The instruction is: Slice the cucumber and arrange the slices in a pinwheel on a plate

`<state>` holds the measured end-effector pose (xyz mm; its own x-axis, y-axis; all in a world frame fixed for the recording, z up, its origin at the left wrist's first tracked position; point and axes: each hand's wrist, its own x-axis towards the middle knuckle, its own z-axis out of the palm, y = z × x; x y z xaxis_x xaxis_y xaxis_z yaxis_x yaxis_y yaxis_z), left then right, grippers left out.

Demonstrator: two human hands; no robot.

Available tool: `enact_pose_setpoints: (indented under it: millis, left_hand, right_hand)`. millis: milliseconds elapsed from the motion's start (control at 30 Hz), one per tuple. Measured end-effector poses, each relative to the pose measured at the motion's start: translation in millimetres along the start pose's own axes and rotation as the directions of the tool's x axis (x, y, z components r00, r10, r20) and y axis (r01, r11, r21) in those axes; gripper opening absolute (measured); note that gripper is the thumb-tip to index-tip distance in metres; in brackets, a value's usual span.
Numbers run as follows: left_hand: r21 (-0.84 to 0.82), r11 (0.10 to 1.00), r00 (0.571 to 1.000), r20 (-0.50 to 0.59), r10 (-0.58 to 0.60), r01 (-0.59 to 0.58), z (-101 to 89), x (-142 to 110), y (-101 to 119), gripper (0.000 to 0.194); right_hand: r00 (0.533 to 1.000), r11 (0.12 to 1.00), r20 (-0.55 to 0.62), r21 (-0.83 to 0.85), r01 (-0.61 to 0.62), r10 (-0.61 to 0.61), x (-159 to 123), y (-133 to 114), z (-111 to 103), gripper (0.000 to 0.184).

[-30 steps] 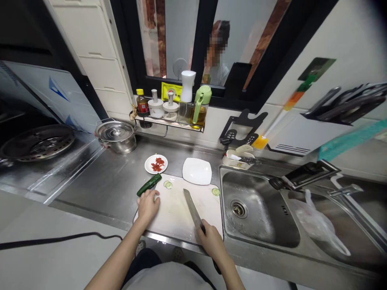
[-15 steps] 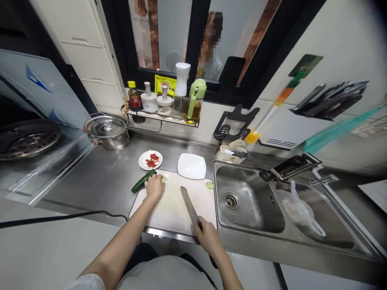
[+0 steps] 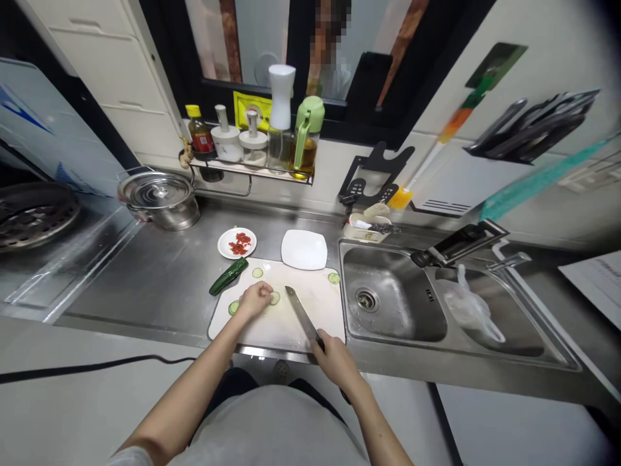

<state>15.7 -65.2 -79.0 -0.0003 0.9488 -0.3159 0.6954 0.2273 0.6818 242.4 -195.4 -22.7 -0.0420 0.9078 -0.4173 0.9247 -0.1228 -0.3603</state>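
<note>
My right hand (image 3: 330,359) is wrapped round the handle of a kitchen knife (image 3: 301,317), its blade slanting up and left over the white cutting board (image 3: 310,285). My left hand (image 3: 257,299) is closed in a pinch on a thin cucumber slice (image 3: 275,298), just left of the blade tip. Beside that hand lie more cucumber slices (image 3: 233,307), partly covered by it, and a single slice (image 3: 257,273) farther back. Other slices (image 3: 334,278) lie at the board's right corner. A piece of cucumber (image 3: 228,277) rests along the board's left back edge.
Behind the board stand a small plate (image 3: 224,244) of chopped red bits and a white dish (image 3: 304,250). The sink (image 3: 388,291) borders the board on the right, with a plastic bag (image 3: 468,304) in its second basin. A lidded steel pot (image 3: 167,204) sits at left.
My left hand has come off the cucumber piece towards the board's middle and now pinches a slice. Slices once under it show on the board. The knife stays in my right hand.
</note>
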Motion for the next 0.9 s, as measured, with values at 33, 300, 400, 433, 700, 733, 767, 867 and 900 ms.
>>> enact_pose_setpoints:
  millis: [33, 300, 400, 433, 700, 733, 767, 867, 900]
  left_hand:
    - [0.024, 1.000, 0.999, 0.031, 0.013, -0.014, 2.1, -5, -1, 0.020]
    - [0.291, 0.955, 0.998, -0.001, 0.061, -0.058, -3.0, -18, -3, 0.025]
    - [0.326, 0.943, 0.998, 0.023, 0.063, -0.067, -2.2, -18, -2, 0.026]
    - [0.337, 0.939, 0.998, 0.028, 0.065, -0.070, -1.0, -18, -1, 0.026]
    - [0.366, 0.928, 0.998, 0.034, 0.056, -0.065, 4.3, -20, 0, 0.024]
    - [0.366, 0.928, 0.998, 0.036, 0.055, -0.064, 3.9, -20, 0, 0.024]
    - [0.366, 0.928, 0.998, 0.038, 0.053, -0.063, 3.6, -21, 1, 0.024]
    - [0.362, 0.930, 0.998, 0.038, 0.053, -0.063, 2.8, -21, 2, 0.024]
    - [0.359, 0.931, 0.998, 0.036, 0.055, -0.064, 2.6, -21, 2, 0.024]
  right_hand:
    - [1.000, 1.000, 0.014, -0.009, -0.001, 0.001, -2, -1, -2, 0.019]
    - [0.993, 0.995, 0.117, -0.088, 0.036, -0.026, -13, -13, -6, 0.023]
    - [0.989, 0.993, 0.139, -0.107, 0.056, -0.041, -15, -17, -5, 0.025]
    - [0.988, 0.992, 0.146, -0.109, 0.057, -0.041, -15, -18, -5, 0.025]
    - [0.985, 0.992, 0.172, -0.119, 0.039, -0.018, -14, -21, 2, 0.027]
    - [0.983, 0.992, 0.181, -0.126, 0.030, -0.007, -15, -23, 3, 0.027]
    - [0.981, 0.991, 0.196, -0.136, 0.020, 0.007, -15, -26, 4, 0.027]
    - [0.971, 0.986, 0.236, -0.164, 0.002, 0.038, -15, -33, 5, 0.029]
    - [0.970, 0.986, 0.241, -0.167, -0.001, 0.041, -15, -35, 6, 0.029]
